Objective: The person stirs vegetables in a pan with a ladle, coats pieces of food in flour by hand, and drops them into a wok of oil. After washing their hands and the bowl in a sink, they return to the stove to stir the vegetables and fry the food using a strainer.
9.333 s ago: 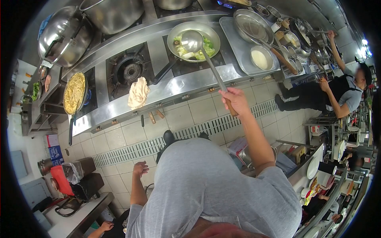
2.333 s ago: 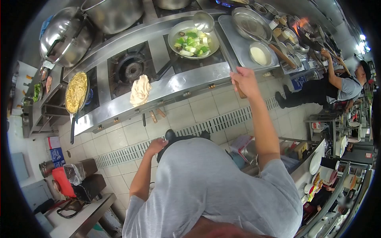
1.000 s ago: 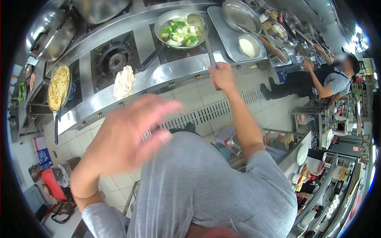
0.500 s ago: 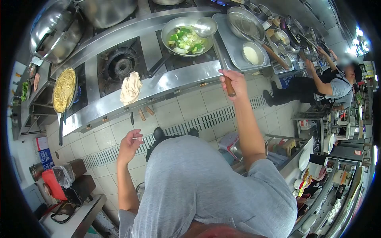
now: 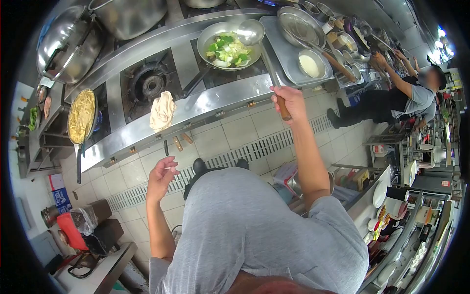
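My right hand [image 5: 290, 104] grips the wooden handle of a long steel ladle [image 5: 250, 32]. The ladle's bowl hangs over the right part of a frying pan [image 5: 229, 49] that holds green and pale chopped vegetables. That pan rests on a burner, its black handle pointing down-left. My left hand [image 5: 163, 177] is in the air in front of the stove, fingers apart, with nothing seen in it. Beyond it a crumpled cream cloth [image 5: 162, 111] lies on the stove's front edge [image 5: 196, 109].
A pan of noodle-like food [image 5: 82, 116] sits on the left burner. Right of the vegetables, a metal tray [image 5: 279, 44] holds a bowl of white liquid [image 5: 311, 64]. Large pots [image 5: 128, 17] stand behind. A co-worker [image 5: 411, 93] stands at the far right.
The view has shifted slightly. The ladle and right hand have stayed almost the same relative to the pan. The co-worker's arms have moved a little.
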